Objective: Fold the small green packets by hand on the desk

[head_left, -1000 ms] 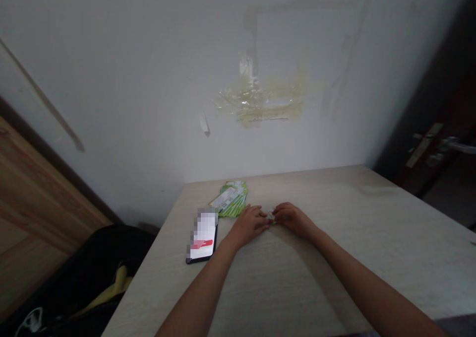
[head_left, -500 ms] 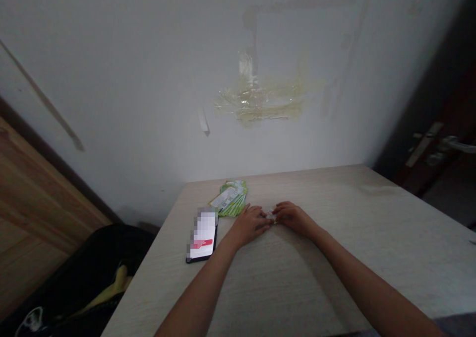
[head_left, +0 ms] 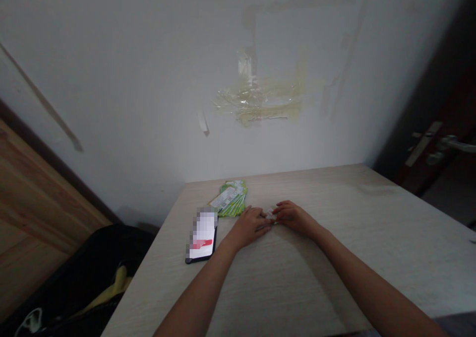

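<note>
My left hand (head_left: 250, 224) and my right hand (head_left: 293, 216) rest on the pale wooden table (head_left: 334, 257), fingertips meeting. Between them they pinch a small white and green packet (head_left: 270, 214), mostly hidden by the fingers. Both hands have their fingers curled and pressed together on it. Just beyond my left hand lies a fanned stack of green and white packets (head_left: 230, 198).
A phone (head_left: 203, 234) with a lit screen lies left of my left hand. A white wall with tape residue (head_left: 256, 101) rises behind the table. A dark bag (head_left: 82, 282) sits on the floor at left, a door with a handle (head_left: 442, 146) at right.
</note>
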`<state>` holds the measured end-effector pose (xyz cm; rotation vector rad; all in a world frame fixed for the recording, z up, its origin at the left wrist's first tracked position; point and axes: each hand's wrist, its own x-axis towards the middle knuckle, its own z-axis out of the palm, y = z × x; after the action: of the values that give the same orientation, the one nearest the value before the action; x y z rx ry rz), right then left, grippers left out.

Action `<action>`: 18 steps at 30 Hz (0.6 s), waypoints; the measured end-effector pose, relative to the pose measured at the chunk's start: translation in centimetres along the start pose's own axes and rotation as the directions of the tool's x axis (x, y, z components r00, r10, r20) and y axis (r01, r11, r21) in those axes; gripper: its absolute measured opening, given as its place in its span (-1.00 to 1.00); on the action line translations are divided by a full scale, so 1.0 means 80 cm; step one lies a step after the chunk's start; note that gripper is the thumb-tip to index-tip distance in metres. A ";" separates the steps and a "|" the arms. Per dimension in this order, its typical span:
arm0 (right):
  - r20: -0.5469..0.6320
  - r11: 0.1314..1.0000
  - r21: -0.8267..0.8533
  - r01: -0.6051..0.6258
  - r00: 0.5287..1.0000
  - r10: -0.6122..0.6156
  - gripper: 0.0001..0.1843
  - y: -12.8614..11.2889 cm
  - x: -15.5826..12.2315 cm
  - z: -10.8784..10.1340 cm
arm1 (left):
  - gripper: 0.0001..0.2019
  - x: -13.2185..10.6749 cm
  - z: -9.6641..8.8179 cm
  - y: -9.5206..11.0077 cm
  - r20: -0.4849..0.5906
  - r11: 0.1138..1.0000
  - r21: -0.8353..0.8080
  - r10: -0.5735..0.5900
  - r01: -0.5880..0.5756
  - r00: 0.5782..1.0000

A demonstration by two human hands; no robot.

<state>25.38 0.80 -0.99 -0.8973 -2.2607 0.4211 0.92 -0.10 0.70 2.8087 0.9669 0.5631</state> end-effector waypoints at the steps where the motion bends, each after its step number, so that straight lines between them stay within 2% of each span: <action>1: -0.001 1.000 0.002 -0.004 1.000 0.004 -0.91 -0.002 0.000 0.000 | -0.73 0.000 0.000 0.000 0.000 1.000 0.009 0.003 -0.003 1.000; 7: -0.022 0.997 0.015 -0.070 0.997 0.070 -0.87 -0.014 0.001 0.002 | -0.75 0.003 -0.001 0.002 -0.001 0.998 0.055 0.023 -0.023 1.000; 11: -0.021 0.997 0.017 -0.073 0.997 0.073 -0.85 -0.019 0.001 0.002 | -0.75 0.004 0.001 0.003 0.000 0.997 0.078 0.019 -0.019 1.000; 18: -0.014 0.995 -0.011 -0.101 0.995 0.101 -0.83 -0.027 0.004 0.004 | -0.77 0.002 0.009 -0.001 -0.016 0.997 -0.036 -0.065 0.064 0.998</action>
<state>23.92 -0.53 0.02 -1.0208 -2.2136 0.4464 1.24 0.08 0.04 2.7353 1.0364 0.5906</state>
